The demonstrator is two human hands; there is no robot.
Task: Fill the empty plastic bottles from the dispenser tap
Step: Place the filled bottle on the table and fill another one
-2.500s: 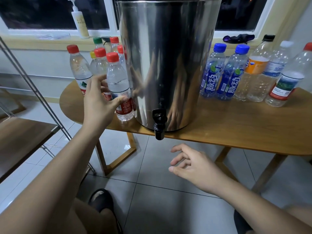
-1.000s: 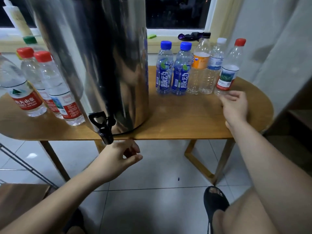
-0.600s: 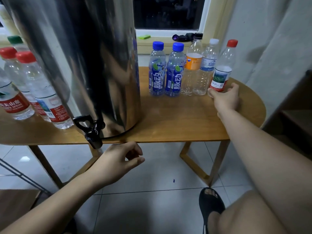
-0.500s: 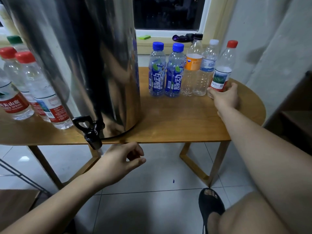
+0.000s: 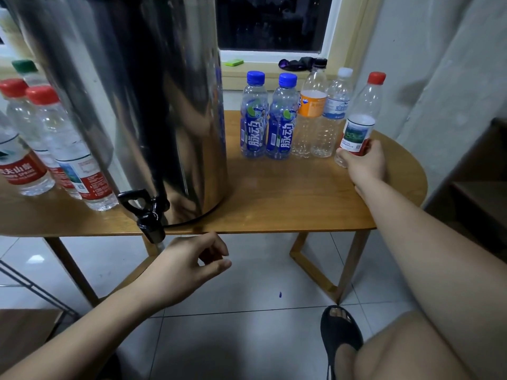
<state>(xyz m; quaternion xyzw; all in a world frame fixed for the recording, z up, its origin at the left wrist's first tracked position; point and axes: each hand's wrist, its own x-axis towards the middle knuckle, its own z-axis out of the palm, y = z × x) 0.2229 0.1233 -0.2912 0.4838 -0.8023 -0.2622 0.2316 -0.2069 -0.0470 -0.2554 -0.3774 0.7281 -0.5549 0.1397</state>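
The right hand (image 5: 365,163), at the right of the frame, gripped the lower part of the red-capped bottle (image 5: 361,116), fingers and thumb wrapped around it just under its label. The bottle looked empty and leaned slightly, its base at the tabletop; whether it was touching the wood could not be told. The left hand (image 5: 186,267) hung low at centre frame under the table's front edge, fingers loosely curled and holding nothing, just right of and below the black tap (image 5: 149,218). The tap jutted from the foot of the steel dispenser (image 5: 137,91), which filled the upper left of the wooden table (image 5: 288,198). Just left of the gripped bottle stood a row of four: two blue-capped bottles (image 5: 253,119), an orange-labelled bottle (image 5: 311,111) and a white-capped bottle (image 5: 333,111). At the far left stood red-capped bottles with red labels (image 5: 68,149).
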